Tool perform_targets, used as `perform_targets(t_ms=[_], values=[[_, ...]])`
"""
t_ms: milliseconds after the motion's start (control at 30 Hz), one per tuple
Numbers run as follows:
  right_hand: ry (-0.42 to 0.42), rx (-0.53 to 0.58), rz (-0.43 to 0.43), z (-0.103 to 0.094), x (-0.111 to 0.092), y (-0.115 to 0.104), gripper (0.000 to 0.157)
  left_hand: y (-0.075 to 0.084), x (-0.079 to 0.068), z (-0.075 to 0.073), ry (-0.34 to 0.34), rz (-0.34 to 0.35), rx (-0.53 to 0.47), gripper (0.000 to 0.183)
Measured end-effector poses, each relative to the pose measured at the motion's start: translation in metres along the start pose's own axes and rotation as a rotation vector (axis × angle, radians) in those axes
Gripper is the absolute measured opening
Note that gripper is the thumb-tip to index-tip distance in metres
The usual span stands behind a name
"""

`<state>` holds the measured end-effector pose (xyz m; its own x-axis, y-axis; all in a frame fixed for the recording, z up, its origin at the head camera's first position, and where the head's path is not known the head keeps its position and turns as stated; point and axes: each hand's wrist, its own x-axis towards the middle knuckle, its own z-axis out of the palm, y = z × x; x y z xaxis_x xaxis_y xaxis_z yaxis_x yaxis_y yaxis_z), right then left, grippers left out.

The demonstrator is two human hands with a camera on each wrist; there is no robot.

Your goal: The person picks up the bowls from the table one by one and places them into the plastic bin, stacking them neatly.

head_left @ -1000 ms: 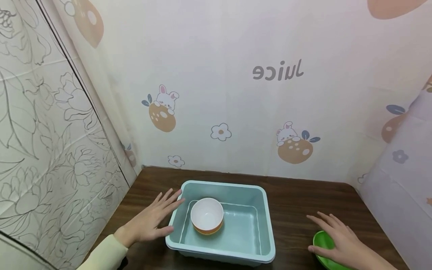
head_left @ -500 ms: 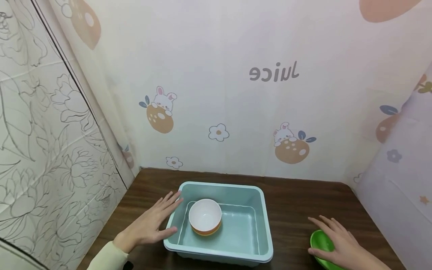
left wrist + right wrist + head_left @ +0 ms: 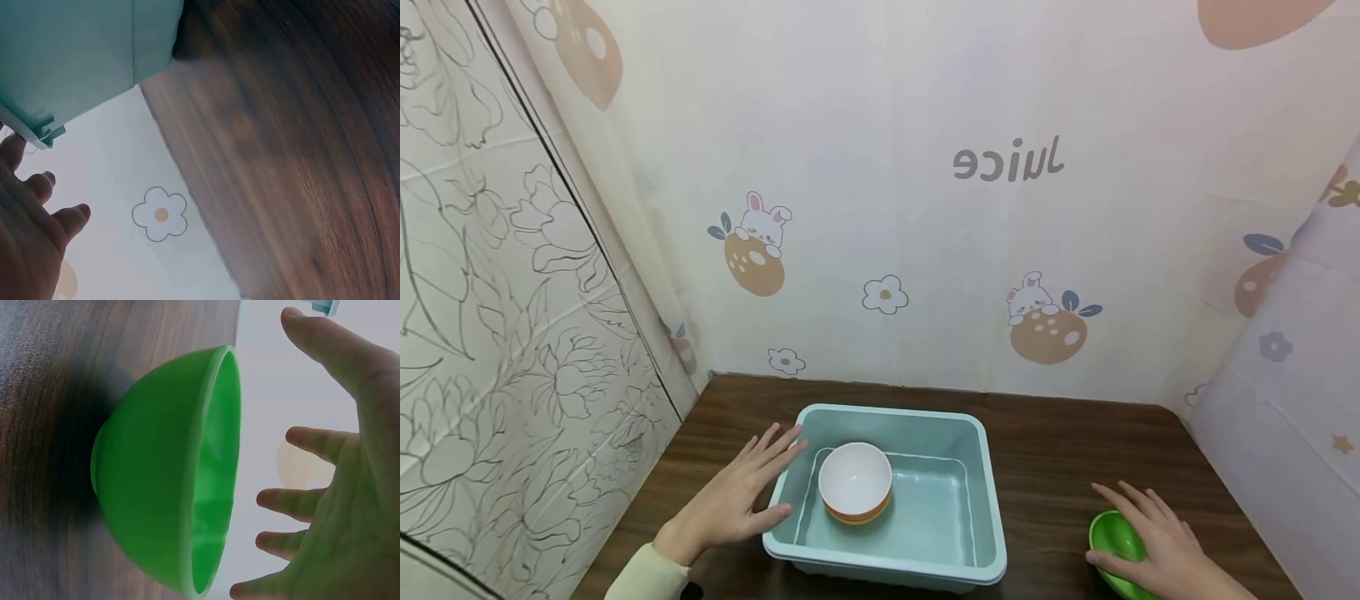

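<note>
A light blue-green plastic tub (image 3: pixel 917 533) sits on the wooden table. Inside its left half is a bowl (image 3: pixel 856 477), white within and orange outside, with a yellowish edge below that may belong to another stacked bowl. My left hand (image 3: pixel 726 508) is at the tub's left rim with fingers spread and straight; whether they touch the rim I cannot tell. On the right, a green bowl (image 3: pixel 156 469) stands upright on the table. My right hand (image 3: pixel 337 506) hovers over its mouth with spread fingers, apart from the rim and holding nothing.
Brown wooden tabletop (image 3: pixel 1045 467) runs between the tub and the green bowl. A patterned white cloth (image 3: pixel 887 208) hangs behind the table, and more printed cloth closes in the left and right sides.
The head view has shifted slightly, so the tub and bowls appear a little further left. Both hands keep nearly the same place, the right one dipping slightly.
</note>
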<state>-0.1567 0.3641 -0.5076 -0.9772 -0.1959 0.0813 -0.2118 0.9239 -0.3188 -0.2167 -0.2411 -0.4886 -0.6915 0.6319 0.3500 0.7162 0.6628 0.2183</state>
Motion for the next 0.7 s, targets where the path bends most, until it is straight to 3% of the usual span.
perform_targets(t_ms=[700], values=[[-0.029,-0.006,0.076,0.011,-0.007,0.01,0.09,-0.001,0.001,0.001,0.021,-0.029,-0.067,0.085]])
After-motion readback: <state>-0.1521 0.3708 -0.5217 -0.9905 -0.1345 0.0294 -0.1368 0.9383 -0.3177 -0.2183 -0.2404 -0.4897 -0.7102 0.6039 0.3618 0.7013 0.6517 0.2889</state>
